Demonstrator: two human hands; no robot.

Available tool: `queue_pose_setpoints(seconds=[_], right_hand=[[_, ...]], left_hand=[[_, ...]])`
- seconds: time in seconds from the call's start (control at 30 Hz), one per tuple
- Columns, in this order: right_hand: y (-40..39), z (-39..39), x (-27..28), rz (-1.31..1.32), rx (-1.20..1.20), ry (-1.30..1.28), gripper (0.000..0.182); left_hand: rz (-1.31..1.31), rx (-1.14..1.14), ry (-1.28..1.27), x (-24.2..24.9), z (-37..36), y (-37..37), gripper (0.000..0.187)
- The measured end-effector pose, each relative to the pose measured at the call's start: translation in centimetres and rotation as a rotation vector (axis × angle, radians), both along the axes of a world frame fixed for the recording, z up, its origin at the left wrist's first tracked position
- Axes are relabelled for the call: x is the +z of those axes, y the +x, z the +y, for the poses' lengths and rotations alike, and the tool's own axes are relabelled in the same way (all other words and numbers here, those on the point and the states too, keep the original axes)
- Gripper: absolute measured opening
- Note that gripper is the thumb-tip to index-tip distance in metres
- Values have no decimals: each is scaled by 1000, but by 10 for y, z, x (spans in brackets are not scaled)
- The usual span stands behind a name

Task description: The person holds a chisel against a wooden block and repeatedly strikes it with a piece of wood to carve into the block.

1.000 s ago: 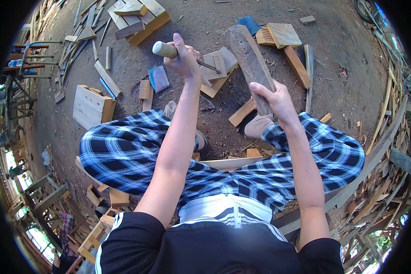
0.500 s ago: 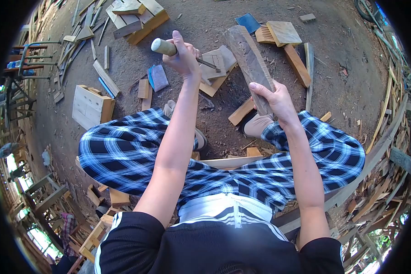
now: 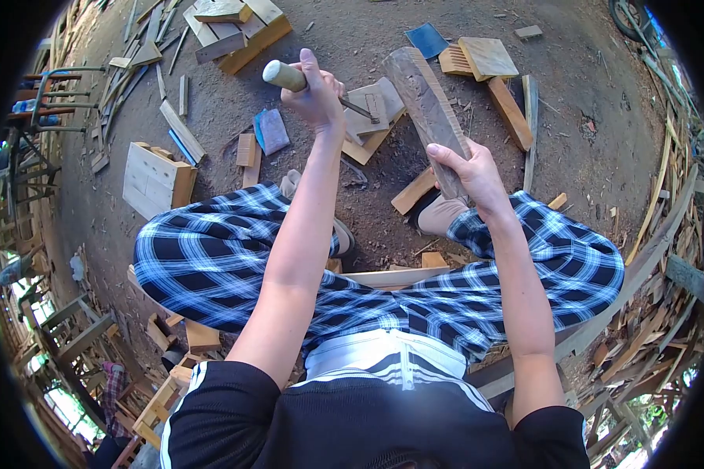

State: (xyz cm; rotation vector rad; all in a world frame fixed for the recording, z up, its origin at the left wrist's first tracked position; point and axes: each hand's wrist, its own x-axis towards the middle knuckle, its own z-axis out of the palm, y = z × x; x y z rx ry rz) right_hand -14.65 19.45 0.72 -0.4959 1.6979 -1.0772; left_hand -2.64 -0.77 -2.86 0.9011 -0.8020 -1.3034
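My left hand (image 3: pixel 317 100) is wrapped round a chisel (image 3: pixel 285 76), whose pale wooden handle points up and left. Its thin metal shank slopes down right over a wooden block (image 3: pixel 389 98), with the tip close to the block's marked top face. A thick, worn length of wood (image 3: pixel 422 92), shaped like a flat club, is gripped near its lower end by my right hand (image 3: pixel 475 177). It stands tilted, its broad end up and away from me, to the right of the block. Another small wood block (image 3: pixel 415 191) lies by my right foot.
On the dirt ground, a blue-purple pad (image 3: pixel 271 131) and a slatted wooden block (image 3: pixel 158 178) lie to the left. A wood stack (image 3: pixel 242 31) sits at the upper left. Farther right are a pale block (image 3: pixel 487 58), a brown bar (image 3: pixel 510 114) and a blue sheet (image 3: pixel 427 40).
My left hand and the chisel have shifted very slightly to the right and up. The club-shaped wood in my right hand has hardly moved.
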Motion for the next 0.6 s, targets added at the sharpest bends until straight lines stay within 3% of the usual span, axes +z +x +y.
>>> queue_pose_setpoints(seconds=[0.2,0.37,0.43,0.5,0.53,0.57,0.6], right_hand=[[3,-9,17,113,55,-49,48],[19,-50,89,327,35,-549,48],[20,-64,115,528,118,-661,47],[26,-74,135,631,170,-705,46],[28,-76,139,731,223,-743,46],[25,-87,125,1091,249,-812,45],[24,-89,113,1099,250,-816,45]], left_hand=[[4,2,-42,-5,1,-5,34],[-64,4,-55,-7,4,-10,31],[-84,-11,-48,-5,10,-13,30],[-370,67,-273,-1,21,-15,31],[-368,67,-277,-9,19,-13,31],[-329,1,-331,-26,16,-12,30],[-288,-64,-385,-42,13,-12,30]])
